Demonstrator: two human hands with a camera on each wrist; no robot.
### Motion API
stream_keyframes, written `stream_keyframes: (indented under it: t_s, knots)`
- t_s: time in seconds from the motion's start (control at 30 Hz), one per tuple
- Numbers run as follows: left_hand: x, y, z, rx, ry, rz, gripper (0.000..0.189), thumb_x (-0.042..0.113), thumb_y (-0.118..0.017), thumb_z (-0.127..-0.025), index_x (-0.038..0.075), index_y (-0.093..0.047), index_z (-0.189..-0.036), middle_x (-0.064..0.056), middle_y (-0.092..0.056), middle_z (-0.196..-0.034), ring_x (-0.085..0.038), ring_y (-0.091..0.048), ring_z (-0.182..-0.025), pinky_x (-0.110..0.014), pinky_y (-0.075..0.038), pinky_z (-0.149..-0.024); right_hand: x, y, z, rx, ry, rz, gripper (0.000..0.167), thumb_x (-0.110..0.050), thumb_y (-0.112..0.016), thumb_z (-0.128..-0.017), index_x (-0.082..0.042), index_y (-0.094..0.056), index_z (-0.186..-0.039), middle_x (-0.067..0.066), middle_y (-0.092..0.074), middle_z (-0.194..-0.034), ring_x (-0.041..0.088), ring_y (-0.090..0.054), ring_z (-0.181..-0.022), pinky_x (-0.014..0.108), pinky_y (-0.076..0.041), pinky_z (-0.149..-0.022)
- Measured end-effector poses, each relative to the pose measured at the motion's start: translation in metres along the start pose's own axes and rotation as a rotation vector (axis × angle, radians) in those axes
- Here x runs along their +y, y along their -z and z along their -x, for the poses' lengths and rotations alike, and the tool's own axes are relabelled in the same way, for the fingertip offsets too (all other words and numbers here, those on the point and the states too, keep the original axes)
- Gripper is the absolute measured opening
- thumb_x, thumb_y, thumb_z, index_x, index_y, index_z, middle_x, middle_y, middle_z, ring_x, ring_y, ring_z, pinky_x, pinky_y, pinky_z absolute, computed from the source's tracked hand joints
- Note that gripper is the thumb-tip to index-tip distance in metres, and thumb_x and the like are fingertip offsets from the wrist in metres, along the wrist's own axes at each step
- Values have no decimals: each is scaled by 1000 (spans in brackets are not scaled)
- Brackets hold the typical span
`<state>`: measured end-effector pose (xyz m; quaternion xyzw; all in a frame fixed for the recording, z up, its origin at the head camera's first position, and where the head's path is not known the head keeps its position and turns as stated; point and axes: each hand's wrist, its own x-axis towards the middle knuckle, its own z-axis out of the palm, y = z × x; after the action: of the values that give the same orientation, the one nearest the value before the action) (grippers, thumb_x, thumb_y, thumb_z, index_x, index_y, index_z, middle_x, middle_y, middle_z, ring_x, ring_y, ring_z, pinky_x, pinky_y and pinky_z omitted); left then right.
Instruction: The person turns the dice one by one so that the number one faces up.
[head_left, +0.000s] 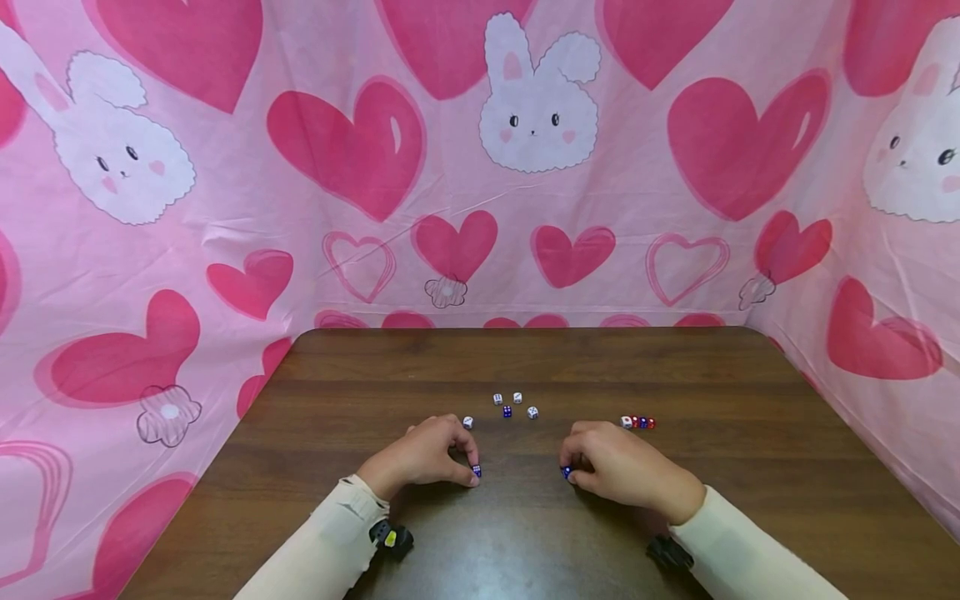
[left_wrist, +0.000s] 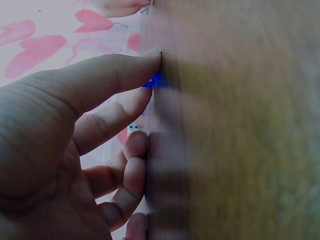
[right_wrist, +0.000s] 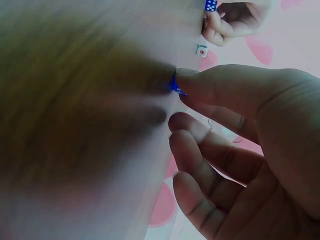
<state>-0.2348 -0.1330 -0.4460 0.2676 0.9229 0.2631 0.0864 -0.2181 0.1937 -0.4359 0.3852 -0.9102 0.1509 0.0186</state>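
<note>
My left hand (head_left: 433, 452) pinches a blue die (head_left: 476, 471) between thumb and index finger, low over the brown table. In the left wrist view only a sliver of this blue die (left_wrist: 151, 81) shows between the fingertips. Across from it, my right hand (head_left: 617, 463) pinches another blue die (head_left: 566, 472) the same way, right at the tabletop. The right wrist view shows that blue die (right_wrist: 177, 87) mostly covered by the thumb. A white die (head_left: 468, 422) lies just beyond the left hand's knuckles.
Between and beyond the hands lie white dice (head_left: 517, 398) and one blue die (head_left: 507, 411). Behind the right hand stands a short row of dice (head_left: 642, 422) in white, red and blue. A pink cloth (head_left: 450, 192) with hearts and rabbits hangs around the table (head_left: 375, 358).
</note>
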Motion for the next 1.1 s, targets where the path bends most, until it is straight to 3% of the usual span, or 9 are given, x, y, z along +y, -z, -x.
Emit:
stream_keyframes:
  t_s: [0.27,0.67,0.93,1.1]
  knots:
    - [1,1,0,2,-1,-13,22,37,-93,-74,34,-71,-75,11,-63,-89,-9,-54,-93,-51,-33,-83,7,6,1,73,-29,62,14,-21,-86,-84,-27,-77,-91,-12,-61,-101,12,-58,-96,42,-51,-86]
    - [1,1,1,1,0,5,22,36,-93,-75,34,-71,-74,10,-63,-90,-9,-54,-93,-54,-32,-85,38,18,6,143,-214,75,15,-24,-88,-83,-31,-77,-91,-1,-65,-114,27,-58,-110,59,-46,-94]
    - [0,2,2,-4,7,8,22,36,-93,-75,34,-71,-74,11,-63,-90,-10,-54,-93,-53,-32,-85,53,20,10,197,-328,62,12,-22,-86,-84,-29,-78,-91,2,-66,-113,32,-58,-106,59,-46,-85]
    - [2,2,3,-12,24,16,22,37,-92,-76,36,-71,-74,12,-63,-91,-9,-53,-94,-56,-31,-89,60,21,9,208,-347,54,11,-17,-85,-84,-25,-78,-90,2,-68,-106,27,-61,-97,53,-51,-81]
